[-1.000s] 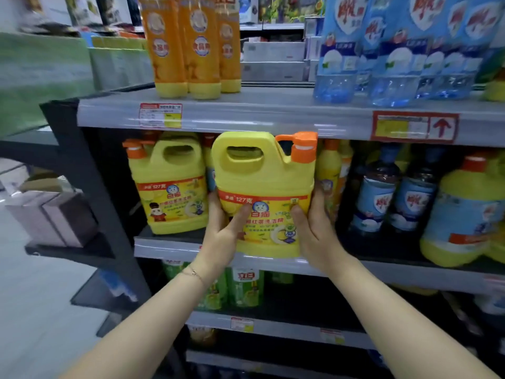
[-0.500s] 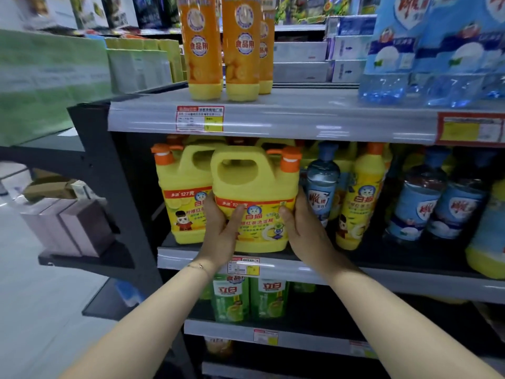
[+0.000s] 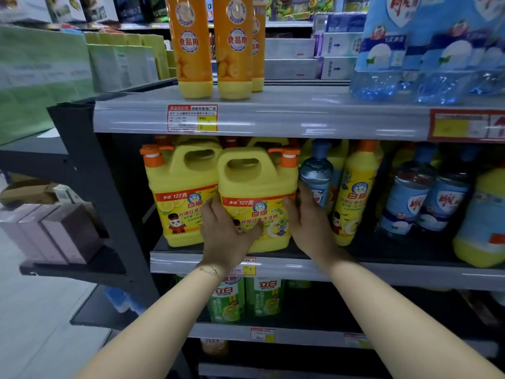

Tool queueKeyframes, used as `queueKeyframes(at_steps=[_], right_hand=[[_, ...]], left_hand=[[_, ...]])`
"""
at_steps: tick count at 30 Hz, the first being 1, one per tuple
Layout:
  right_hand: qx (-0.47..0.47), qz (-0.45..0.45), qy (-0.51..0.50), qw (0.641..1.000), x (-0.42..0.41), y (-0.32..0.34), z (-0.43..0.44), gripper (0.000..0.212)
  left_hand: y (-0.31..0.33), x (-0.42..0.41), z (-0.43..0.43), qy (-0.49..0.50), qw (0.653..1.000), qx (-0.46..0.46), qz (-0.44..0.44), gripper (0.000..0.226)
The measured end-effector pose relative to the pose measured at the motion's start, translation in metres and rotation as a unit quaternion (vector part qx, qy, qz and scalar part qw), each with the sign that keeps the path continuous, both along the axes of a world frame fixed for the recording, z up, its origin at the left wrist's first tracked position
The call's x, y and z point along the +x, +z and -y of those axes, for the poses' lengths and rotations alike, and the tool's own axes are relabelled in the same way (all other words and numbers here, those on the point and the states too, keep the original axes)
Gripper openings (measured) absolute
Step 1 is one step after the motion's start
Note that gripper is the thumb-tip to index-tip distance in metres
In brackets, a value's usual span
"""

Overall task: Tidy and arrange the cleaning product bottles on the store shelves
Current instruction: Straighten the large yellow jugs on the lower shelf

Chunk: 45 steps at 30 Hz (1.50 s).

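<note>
While both bare forearms reach in from below, the left hand (image 3: 226,233) and the right hand (image 3: 308,225) clasp one yellow plastic handle jug with an orange pump cap (image 3: 257,181). Each grip is closed on it, thumb across the front label, fingers round the side. Jug location: front lip of the grey-edged middle shelf (image 3: 382,272), base apparently down on the board, upright, label forward. It overlaps a matching yellow jug (image 3: 177,192) on its left; whether the two touch I cannot tell. Judged step: seating this jug in the front row. The next move calls for a short push back and a slight squaring so both labels line up, then a release. The right fingers sit just beside a clear blue round-shouldered bottle (image 3: 317,173), so that side wants care. Counts:
- Hands: 2.
- Green labelled bottles (image 3: 226,299) on the shelf below: 2 clear, possibly a third in shadow.
- Yellow handle jugs: 2 in front, parts of at least 2 more behind, total hidden.
- Slim yellow bottle with orange cap (image 3: 355,187): 1 clear.
- Blue bottles on the middle shelf: 3.
- Tall orange bottles (image 3: 191,45) on the upper shelf (image 3: 300,116): 3.
</note>
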State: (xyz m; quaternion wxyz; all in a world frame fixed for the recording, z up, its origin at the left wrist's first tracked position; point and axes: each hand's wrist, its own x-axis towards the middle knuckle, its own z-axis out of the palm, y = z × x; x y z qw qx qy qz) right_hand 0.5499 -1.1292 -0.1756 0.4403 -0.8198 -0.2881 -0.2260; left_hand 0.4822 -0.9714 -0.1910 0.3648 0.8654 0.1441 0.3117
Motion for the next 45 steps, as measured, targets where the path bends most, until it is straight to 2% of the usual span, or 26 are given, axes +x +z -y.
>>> queueKeyframes(at_steps=[3,5,8,11,12,14,16,18,21,24,27,32,37,41,45], right_hand=[[-0.022,0.013,-0.027,0.999,-0.002,0.003,0.008,0.038],[-0.058,0.029,-0.047,0.997,-0.003,0.006,0.017,0.028],[-0.129,0.055,-0.053,0.989,-0.007,0.012,0.032,0.018],[-0.167,0.064,-0.086,0.980,-0.008,0.016,0.054,0.024],[-0.149,0.056,-0.099,0.982,-0.008,0.016,0.064,0.029],[-0.048,0.024,-0.120,0.991,-0.008,0.016,0.081,0.042],[0.068,0.004,-0.140,0.988,-0.004,0.016,0.094,0.053],[0.122,-0.017,-0.156,0.980,0.006,0.013,0.100,0.061],[0.140,-0.058,-0.140,0.978,0.023,0.007,0.103,0.066],[0.141,-0.117,-0.104,0.978,0.034,0.004,0.103,0.061],[0.117,-0.166,-0.069,0.977,0.036,0.005,0.104,0.065],[0.106,-0.189,-0.025,0.976,0.037,0.003,0.104,0.071],[0.099,-0.194,0.000,0.976,0.044,0.005,0.103,0.070],[0.085,-0.157,0.011,0.984,0.040,-0.002,0.113,0.069],[0.032,-0.091,0.036,0.995,0.031,-0.011,0.128,0.070]], left_hand=[[0.000,-0.005,0.006,0.035,0.999,-0.004,0.008,0.107],[0.000,-0.009,0.012,0.053,0.998,0.019,0.029,0.094],[0.002,-0.015,0.021,0.052,0.991,0.100,0.074,0.069],[0.012,-0.016,0.040,-0.041,0.977,0.180,0.111,0.039],[0.017,-0.014,0.049,-0.084,0.970,0.200,0.108,0.030],[0.026,-0.008,0.071,-0.167,0.960,0.212,0.074,0.023],[0.031,0.002,0.095,-0.221,0.957,0.189,0.023,0.029],[0.032,0.015,0.117,-0.229,0.963,0.140,-0.009,0.045],[0.030,0.034,0.142,-0.194,0.979,0.061,0.002,0.061],[0.026,0.047,0.157,-0.118,0.992,0.035,-0.027,0.083],[0.027,0.060,0.163,-0.068,0.998,-0.010,-0.007,0.091],[0.033,0.085,0.162,0.000,0.991,-0.114,-0.066,0.080],[0.029,0.092,0.164,0.043,0.992,-0.104,-0.059,0.060],[0.021,0.087,0.166,0.018,0.993,-0.117,-0.005,0.055],[0.009,0.074,0.156,-0.065,0.986,-0.140,0.062,0.050]])
